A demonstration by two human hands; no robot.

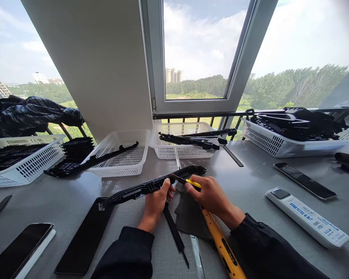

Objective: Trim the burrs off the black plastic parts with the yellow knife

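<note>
My left hand [155, 205] is closed around a long black plastic trim part [139, 190], held at a slant above the table. My right hand [213, 195] grips a black and yellow utility knife [195, 183], its front end against the part near my left thumb. The blade itself is too small to make out. Below my hands lie a dark grey cloth-like sheet [189, 215], a narrow black strip [173, 228] and a silver metal strip [197, 254]. A yellow long-handled tool [222, 246] lies beside my right forearm.
Along the back stand white baskets, one with a single black part [113, 154], another with several [197, 140], and a full right basket [276, 144]. A left basket [35, 166] holds stacked black pieces. Phones [305, 180], a black slab [84, 236] and a white device [308, 217] lie around.
</note>
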